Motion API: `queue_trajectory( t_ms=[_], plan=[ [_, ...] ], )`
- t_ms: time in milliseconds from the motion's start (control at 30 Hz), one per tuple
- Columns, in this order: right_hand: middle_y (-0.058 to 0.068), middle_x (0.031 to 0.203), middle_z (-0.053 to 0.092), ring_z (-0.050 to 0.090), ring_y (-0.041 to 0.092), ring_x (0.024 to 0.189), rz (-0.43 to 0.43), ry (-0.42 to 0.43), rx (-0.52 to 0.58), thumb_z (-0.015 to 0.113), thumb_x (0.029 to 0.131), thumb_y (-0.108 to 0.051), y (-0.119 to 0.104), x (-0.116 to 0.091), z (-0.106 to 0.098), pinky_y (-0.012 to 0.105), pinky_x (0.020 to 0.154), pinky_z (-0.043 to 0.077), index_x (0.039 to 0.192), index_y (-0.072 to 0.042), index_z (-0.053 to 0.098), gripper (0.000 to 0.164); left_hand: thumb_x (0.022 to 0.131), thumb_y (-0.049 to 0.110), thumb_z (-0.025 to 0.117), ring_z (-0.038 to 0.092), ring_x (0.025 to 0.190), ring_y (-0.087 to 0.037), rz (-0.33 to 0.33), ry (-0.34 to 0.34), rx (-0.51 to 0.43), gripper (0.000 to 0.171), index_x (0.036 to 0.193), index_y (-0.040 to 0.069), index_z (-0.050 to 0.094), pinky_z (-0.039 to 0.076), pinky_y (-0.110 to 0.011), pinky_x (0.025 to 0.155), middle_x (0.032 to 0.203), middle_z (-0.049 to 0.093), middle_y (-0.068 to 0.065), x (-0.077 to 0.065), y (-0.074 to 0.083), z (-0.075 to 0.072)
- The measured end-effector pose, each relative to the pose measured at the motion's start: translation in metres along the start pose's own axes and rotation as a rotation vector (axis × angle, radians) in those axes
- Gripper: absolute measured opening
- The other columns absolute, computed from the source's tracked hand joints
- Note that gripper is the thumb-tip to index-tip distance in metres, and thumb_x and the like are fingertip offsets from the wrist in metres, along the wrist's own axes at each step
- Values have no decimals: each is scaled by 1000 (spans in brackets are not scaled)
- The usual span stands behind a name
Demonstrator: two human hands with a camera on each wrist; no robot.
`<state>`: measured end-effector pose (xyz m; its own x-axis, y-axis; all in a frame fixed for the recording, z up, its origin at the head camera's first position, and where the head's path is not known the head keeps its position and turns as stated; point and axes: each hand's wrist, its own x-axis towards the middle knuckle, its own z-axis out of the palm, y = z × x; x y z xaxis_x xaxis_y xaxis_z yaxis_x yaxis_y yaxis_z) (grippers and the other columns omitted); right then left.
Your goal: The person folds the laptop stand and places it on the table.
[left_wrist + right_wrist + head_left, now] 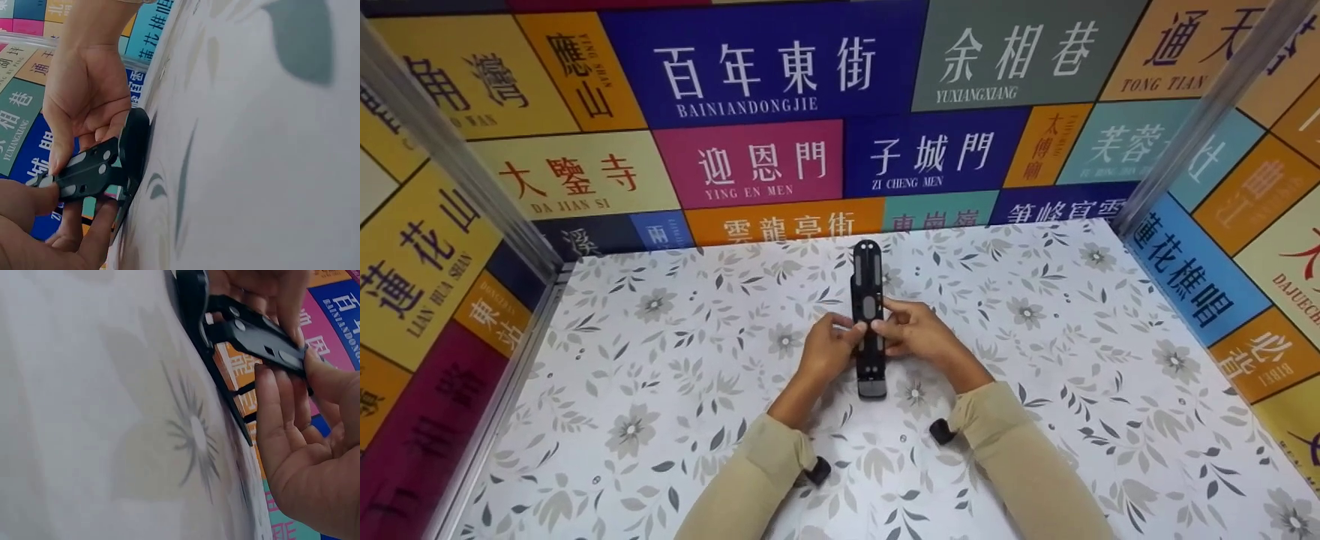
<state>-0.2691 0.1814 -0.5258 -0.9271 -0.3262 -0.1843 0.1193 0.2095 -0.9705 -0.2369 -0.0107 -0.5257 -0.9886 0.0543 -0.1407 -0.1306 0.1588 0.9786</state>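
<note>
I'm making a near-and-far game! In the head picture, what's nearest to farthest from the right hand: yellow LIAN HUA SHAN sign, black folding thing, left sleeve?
1. Black folding thing: held by the right hand.
2. Left sleeve: on the left arm, lower down.
3. Yellow LIAN HUA SHAN sign: way over on the left wall.

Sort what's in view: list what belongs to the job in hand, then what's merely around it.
In the job:
- black hinged device, held from both sides
- left grip
- right grip

Merely around:
- flowered table cover
- sign-printed wall panels
- black piece at the left cuff
</note>
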Motion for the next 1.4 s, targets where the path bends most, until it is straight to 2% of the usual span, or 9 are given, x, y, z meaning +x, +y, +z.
queue_trajectory(
  t_ms=[133, 300, 400, 533, 633, 767, 1033, 1167, 1400],
  plan=[
    [5, 100, 66, 70, 16, 86, 20, -64, 39, 74, 95, -24, -2, 3, -9, 33, 77, 62, 155, -12, 42, 69, 101, 17, 64, 74, 80, -18, -51, -94, -129, 18, 102, 0, 64, 63, -35, 73, 94, 78, -17, 0, -3, -3],
    [9, 108, 66, 66, 20, 82, 12, -36, 37, 72, 97, -28, -11, 10, -18, 34, 74, 58, 151, -7, 49, 63, 99, 6, 63, 76, 85, -23, -90, -187, -239, 19, 115, -4, 63, 63, -40, 81, 101, 76, -20, -3, -7, -5],
    [14, 124, 64, 67, 23, 95, -18, 1, 87, 67, 100, -31, -23, 17, -19, 42, 89, 58, 152, -7, 48, 61, 97, 3, 66, 76, 89, -25, -131, -210, -291, 25, 120, -4, 61, 63, -40, 84, 102, 76, -19, -5, -8, -5],
    [17, 141, 59, 67, 25, 115, -46, 28, 179, 64, 101, -34, -40, 28, -15, 53, 108, 50, 156, -15, 42, 62, 94, 5, 70, 75, 95, -27, -209, -210, -361, 32, 124, 0, 60, 62, -39, 86, 109, 75, -18, -6, -9, -1],
    [19, 136, 65, 70, 26, 113, -72, 56, 209, 64, 101, -34, -51, 35, -13, 50, 105, 53, 155, -25, 44, 58, 94, 6, 71, 74, 99, -25, -248, -201, -414, 36, 128, 3, 60, 61, -37, 87, 115, 74, -17, -4, -10, 4],
    [18, 124, 71, 73, 23, 100, -104, 68, 220, 64, 101, -30, -63, 47, -9, 40, 89, 61, 150, -34, 51, 51, 95, 6, 70, 73, 97, -23, -256, -180, -468, 41, 134, 3, 59, 60, -37, 87, 116, 73, -17, -2, -12, 10],
    [17, 118, 72, 71, 19, 85, -219, 89, 100, 70, 98, -25, -63, 62, -6, 34, 70, 63, 141, -33, 62, 45, 94, 4, 71, 75, 87, -23, -262, -144, -506, 37, 130, 1, 63, 62, -40, 83, 103, 77, -16, 0, -12, 12],
    [16, 108, 74, 68, 17, 74, -254, 101, 63, 69, 98, -22, -60, 64, -8, 32, 65, 62, 141, -34, 62, 45, 93, 5, 72, 76, 85, -24, -239, -148, -472, 36, 128, 1, 65, 63, -39, 79, 101, 77, -15, 0, -12, 11],
    [16, 103, 76, 73, 20, 74, -272, 124, -3, 70, 98, -19, -62, 63, -9, 40, 65, 63, 135, -26, 68, 37, 92, 10, 76, 77, 80, -23, -183, -122, -366, 31, 121, 3, 71, 64, -36, 69, 94, 78, -12, -2, -13, 9]
  ],
)
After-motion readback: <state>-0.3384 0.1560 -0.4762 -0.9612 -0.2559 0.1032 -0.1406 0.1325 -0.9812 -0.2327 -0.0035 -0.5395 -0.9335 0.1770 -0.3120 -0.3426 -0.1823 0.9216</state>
